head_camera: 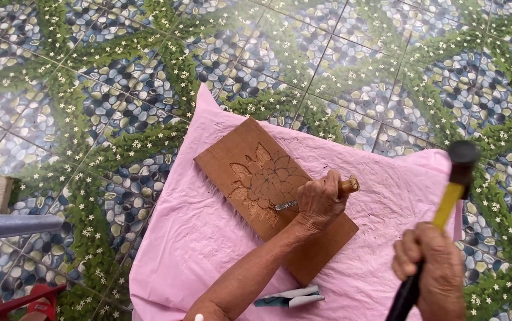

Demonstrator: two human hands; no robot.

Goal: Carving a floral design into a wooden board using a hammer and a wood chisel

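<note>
1. A pebble-and-flower patterned tile floor is seen on all sides of the pink sheet, with open room left beyond the sheet's far and left edges.
2. A wooden board carved with a flower is laid slantwise near the sheet's middle; wide pink margins are left around it.
3. A hammer is gripped in the closed right hand, raised over the sheet's right edge.
4. A chisel is clasped by the closed left hand, its tip set on the carving.

chisel mostly hidden in left hand; hammer handle btm cut off at frame edge, head blurred.
</note>
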